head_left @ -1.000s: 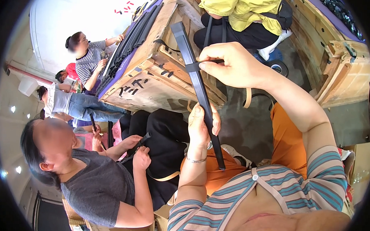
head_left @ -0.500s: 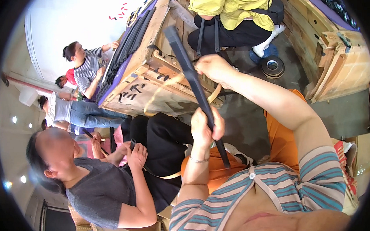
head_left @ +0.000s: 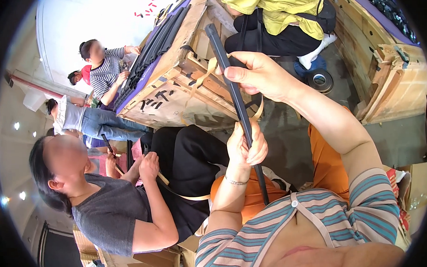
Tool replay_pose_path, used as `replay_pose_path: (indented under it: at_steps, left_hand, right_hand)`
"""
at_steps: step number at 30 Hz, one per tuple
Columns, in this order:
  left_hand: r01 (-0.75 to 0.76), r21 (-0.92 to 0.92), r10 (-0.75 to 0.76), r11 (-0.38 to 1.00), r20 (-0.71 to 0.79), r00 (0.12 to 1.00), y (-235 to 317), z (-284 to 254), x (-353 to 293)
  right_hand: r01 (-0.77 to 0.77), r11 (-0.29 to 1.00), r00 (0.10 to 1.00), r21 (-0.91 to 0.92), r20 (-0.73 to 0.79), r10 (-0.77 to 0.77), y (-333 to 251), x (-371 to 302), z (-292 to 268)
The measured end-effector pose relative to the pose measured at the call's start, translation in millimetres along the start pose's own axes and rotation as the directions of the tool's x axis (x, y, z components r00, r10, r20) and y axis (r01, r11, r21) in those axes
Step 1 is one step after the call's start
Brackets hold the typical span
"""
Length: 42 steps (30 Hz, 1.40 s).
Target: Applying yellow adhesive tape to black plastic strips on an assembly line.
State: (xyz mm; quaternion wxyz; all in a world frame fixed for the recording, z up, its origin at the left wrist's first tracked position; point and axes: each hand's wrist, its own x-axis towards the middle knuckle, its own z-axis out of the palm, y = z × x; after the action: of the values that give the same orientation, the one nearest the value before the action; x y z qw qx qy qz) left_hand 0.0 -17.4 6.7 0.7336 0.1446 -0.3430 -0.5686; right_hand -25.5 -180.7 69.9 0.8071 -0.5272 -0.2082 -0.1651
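Observation:
A long, slim black bar slants up and away from my lap. My left hand is wrapped around its lower half. Farther up, my right hand pinches the bar, its thumb lying across the front. A narrow tan strip hangs in a loop beside the right fingertips. Another stretch of tan strip shows between my two hands, at the bar's right side. How the strip meets the bar behind the fingers is hidden.
A wooden crate stands ahead, with black bars on its purple top. At left sits a person in grey, hands together. Someone in yellow crouches ahead, near a black tape roll. Another crate stands right.
My right hand has come onto the bar's upper part, thumb across it. The bar stands steeper, and my left hand has shifted slightly right. The tan loop is smaller.

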Motion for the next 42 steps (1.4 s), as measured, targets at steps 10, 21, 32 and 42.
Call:
replay_pose_path:
  at_steps: [10,21,32,42]
  left_hand:
    - [-0.044,0.090,0.063,0.995,-0.212,0.975,-0.8,-8.7,-3.2]
    - [0.152,0.757,0.410,0.636,-0.498,0.764,10.7,-34.6,-13.1]
    - [-0.024,0.643,0.534,0.765,-0.614,0.582,23.3,-43.4,-13.3]
    - [0.013,0.672,0.514,0.740,-0.578,0.634,13.1,-38.8,-12.2]
  right_hand:
    - [-0.013,1.000,1.000,0.024,-0.006,0.013,2.9,-3.1,-6.3]
    - [-0.415,0.741,0.908,-0.529,-0.184,0.377,14.1,-21.1,-48.4]
    - [-0.549,0.649,0.771,-0.526,-0.020,0.636,47.9,-36.2,-15.3]
    - [-0.356,0.881,0.890,-0.312,0.174,0.421,53.7,-33.2,-13.8]
